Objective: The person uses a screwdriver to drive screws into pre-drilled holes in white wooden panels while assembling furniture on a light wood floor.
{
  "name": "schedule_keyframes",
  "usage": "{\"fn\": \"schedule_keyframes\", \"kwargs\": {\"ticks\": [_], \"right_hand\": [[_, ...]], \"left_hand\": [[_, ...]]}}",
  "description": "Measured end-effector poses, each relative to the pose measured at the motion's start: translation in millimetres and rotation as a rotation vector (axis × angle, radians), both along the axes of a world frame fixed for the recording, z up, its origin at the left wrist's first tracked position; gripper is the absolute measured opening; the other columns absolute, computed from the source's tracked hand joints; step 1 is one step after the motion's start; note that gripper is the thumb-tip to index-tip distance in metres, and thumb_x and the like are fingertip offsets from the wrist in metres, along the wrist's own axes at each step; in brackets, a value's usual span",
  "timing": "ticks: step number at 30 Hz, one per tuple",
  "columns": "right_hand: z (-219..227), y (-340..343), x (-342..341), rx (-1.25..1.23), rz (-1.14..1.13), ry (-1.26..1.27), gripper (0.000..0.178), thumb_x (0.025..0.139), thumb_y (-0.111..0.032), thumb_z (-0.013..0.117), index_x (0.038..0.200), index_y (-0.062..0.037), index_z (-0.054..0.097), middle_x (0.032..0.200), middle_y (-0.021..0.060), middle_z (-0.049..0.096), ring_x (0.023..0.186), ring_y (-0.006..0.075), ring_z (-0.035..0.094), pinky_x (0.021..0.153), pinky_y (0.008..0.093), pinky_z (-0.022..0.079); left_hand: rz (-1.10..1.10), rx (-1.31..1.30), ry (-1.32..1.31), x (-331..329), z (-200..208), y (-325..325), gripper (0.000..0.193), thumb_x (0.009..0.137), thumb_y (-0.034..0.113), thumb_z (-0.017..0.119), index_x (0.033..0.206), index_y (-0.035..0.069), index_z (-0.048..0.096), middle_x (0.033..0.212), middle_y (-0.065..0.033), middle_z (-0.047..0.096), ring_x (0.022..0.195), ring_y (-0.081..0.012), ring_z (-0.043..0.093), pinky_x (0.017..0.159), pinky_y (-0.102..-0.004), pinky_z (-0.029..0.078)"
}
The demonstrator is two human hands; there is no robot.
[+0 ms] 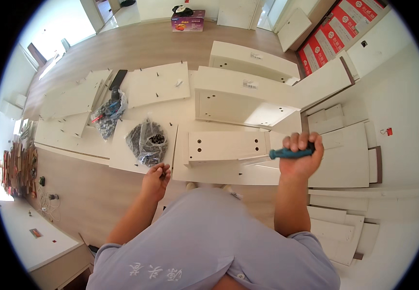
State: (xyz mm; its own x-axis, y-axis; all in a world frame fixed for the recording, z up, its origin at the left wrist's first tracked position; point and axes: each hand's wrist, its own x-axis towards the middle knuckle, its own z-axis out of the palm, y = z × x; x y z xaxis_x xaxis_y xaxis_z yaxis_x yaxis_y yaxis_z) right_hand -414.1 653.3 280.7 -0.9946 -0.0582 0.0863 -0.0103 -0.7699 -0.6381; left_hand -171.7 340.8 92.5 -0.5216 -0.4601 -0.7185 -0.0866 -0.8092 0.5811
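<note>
My right hand (300, 157) is raised over the right end of the work surface, its fingers wrapped around the teal-and-black handle of what looks like a screwdriver (279, 154). Below and left of it lies a narrow white drawer-like panel piece (226, 145) with dark round fittings near its ends. My left hand (155, 182) is closed at the near edge of the white boards, pinching something small and dark that I cannot make out. Just beyond those fingers sits an open clear plastic bag (146, 142) full of small dark hardware.
Farther left lies another hardware bag (110, 113), near stacked white panels (69, 99) with upright pegs. White box-shaped units (248, 92) stand beyond the narrow piece. More boards (340, 154) lean at the right wall. A purple box (188, 21) is on the far floor.
</note>
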Motion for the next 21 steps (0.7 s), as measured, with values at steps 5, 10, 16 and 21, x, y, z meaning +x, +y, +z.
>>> {"fn": "schedule_keyframes", "kwargs": {"ticks": [5, 10, 16, 21], "right_hand": [[-1.6, 35.4, -9.6, -0.199, 0.103, -0.123, 0.026, 0.107, -0.03, 0.052, 0.085, -0.017, 0.057, 0.068, -0.0039, 0.054, 0.062, 0.013, 0.05, 0.063, 0.0315, 0.043], [19.0, 27.5, -24.6, -0.393, 0.414, -0.012, 0.027, 0.109, -0.035, 0.048, 0.091, -0.0178, 0.058, 0.07, -0.0023, 0.057, 0.063, 0.0161, 0.052, 0.066, 0.0366, 0.047], [32.2, 28.1, -38.2, -0.422, 0.565, 0.151, 0.029, 0.11, -0.036, 0.043, 0.093, -0.0175, 0.057, 0.069, -0.001, 0.058, 0.062, 0.0174, 0.055, 0.064, 0.0383, 0.047], [23.3, 47.9, -51.9, -0.378, 0.56, 0.167, 0.029, 0.111, -0.036, 0.043, 0.093, -0.0178, 0.056, 0.069, -0.0012, 0.058, 0.061, 0.0171, 0.054, 0.064, 0.0382, 0.047]], "left_hand": [[-0.192, -0.091, 0.168, 27.1, 59.2, 34.2, 0.023, 0.111, 0.023, 0.057, 0.124, 0.005, 0.063, 0.095, -0.0052, 0.067, 0.069, -0.0113, 0.054, 0.059, -0.0265, 0.045], [-0.367, -0.032, 0.478, -25.1, 118.7, 91.1, 0.019, 0.106, 0.022, 0.065, 0.12, 0.007, 0.066, 0.1, -0.007, 0.067, 0.065, -0.0106, 0.048, 0.057, -0.0247, 0.039], [-0.497, -0.036, 0.571, -75.5, 138.5, 138.4, 0.021, 0.099, 0.001, 0.07, 0.119, 0.006, 0.067, 0.108, -0.0126, 0.073, 0.069, -0.0091, 0.051, 0.061, -0.0236, 0.043], [-0.501, -0.264, 0.524, -94.3, 125.8, 166.8, 0.028, 0.094, 0.007, 0.079, 0.12, 0.005, 0.067, 0.104, -0.011, 0.075, 0.068, -0.0074, 0.054, 0.058, -0.023, 0.042]]}}
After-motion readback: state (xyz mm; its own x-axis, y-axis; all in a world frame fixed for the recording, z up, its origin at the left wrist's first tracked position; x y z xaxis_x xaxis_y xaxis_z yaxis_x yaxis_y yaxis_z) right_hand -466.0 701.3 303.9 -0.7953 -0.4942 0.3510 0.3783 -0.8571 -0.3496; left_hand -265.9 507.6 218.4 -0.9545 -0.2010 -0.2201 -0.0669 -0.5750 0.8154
